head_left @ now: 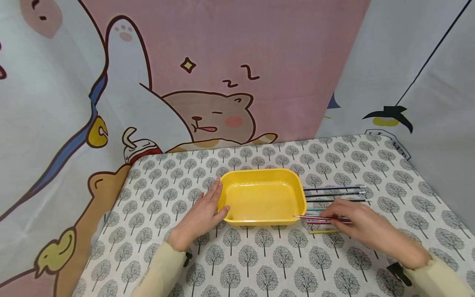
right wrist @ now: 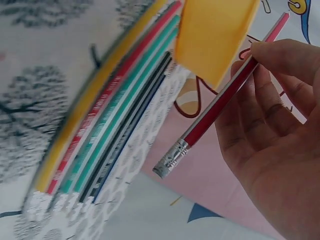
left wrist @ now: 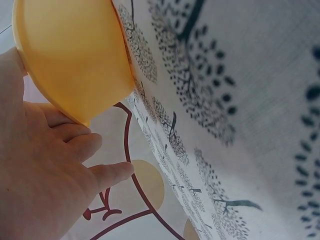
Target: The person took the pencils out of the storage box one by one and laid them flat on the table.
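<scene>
A yellow plastic tray (head_left: 265,202) with nothing in it lies on the tree-print cloth. My left hand (head_left: 202,214) touches its left end, fingers nearly straight, thumb on the rim near the front corner. My right hand (head_left: 352,216) pinches a red pencil (right wrist: 212,117) between thumb and fingers; its silver eraser end (right wrist: 170,160) points back toward the wrist, and the other end reaches the tray's right front corner. Under and beyond this hand lie a yellow pencil (head_left: 323,232), a red pencil (right wrist: 100,115), green pencils (right wrist: 122,107) and several dark pencils (head_left: 334,188), side by side.
The tree-print cloth (head_left: 245,258) covers the table. Behind it hangs a pink cartoon curtain (head_left: 293,62), with a pale curtain (head_left: 434,103) at the right. The pencils' left ends come close to the tray's right wall.
</scene>
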The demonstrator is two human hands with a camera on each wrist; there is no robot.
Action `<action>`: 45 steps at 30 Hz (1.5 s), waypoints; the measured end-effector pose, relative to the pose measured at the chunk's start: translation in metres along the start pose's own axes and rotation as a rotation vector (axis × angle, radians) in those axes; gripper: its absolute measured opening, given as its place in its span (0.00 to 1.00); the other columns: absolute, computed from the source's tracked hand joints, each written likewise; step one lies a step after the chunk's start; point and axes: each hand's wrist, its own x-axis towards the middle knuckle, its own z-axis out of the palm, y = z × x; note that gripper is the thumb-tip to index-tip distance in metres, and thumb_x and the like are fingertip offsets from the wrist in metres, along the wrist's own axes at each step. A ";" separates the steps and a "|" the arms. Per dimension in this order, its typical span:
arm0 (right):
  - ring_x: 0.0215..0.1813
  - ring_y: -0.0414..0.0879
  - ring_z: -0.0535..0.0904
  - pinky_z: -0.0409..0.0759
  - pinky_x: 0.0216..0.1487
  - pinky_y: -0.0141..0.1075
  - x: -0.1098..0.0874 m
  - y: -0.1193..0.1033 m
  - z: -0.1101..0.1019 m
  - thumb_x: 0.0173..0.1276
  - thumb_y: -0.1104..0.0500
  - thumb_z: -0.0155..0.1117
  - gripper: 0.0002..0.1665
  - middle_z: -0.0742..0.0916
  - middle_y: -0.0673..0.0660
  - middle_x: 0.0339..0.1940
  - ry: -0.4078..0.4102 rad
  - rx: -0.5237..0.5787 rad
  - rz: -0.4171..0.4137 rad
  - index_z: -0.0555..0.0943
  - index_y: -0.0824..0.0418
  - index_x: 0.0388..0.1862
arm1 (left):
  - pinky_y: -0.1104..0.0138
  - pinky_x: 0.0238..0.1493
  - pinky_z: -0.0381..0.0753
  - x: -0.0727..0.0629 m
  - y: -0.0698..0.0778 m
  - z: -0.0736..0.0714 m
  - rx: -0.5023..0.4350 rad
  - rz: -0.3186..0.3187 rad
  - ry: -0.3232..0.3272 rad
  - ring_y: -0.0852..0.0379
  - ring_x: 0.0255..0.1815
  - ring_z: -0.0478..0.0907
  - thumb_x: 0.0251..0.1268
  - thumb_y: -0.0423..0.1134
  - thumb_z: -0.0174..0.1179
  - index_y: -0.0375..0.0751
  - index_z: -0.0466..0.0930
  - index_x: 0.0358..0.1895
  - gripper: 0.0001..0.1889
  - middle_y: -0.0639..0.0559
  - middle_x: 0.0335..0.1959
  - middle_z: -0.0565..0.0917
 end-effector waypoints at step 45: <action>0.38 0.31 0.79 0.83 0.34 0.30 -0.053 0.041 0.028 0.51 0.72 0.79 0.26 0.86 0.39 0.41 -0.060 0.045 -0.014 0.89 0.45 0.44 | 0.39 0.78 0.54 0.001 -0.003 0.002 -0.004 0.018 0.004 0.47 0.85 0.41 0.82 0.57 0.47 0.30 0.47 0.81 0.41 0.44 0.84 0.40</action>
